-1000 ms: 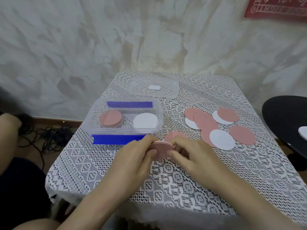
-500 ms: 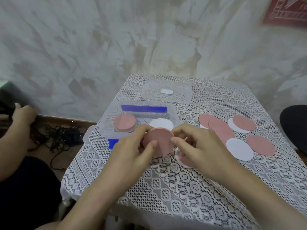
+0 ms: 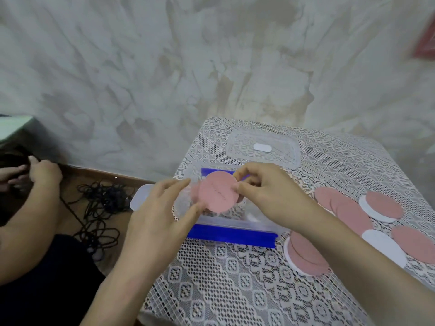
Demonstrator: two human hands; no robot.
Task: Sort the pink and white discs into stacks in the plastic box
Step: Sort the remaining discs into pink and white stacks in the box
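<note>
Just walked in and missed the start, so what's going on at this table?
A person is sorting discs into a plastic box. Their right hand pinches a pink disc by its right edge above the box, while the left hand touches its lower left edge with the thumb. More pink and white discs lie loose on the lace-covered table to the right, not yet sorted. The box's lid lies behind it.
</note>
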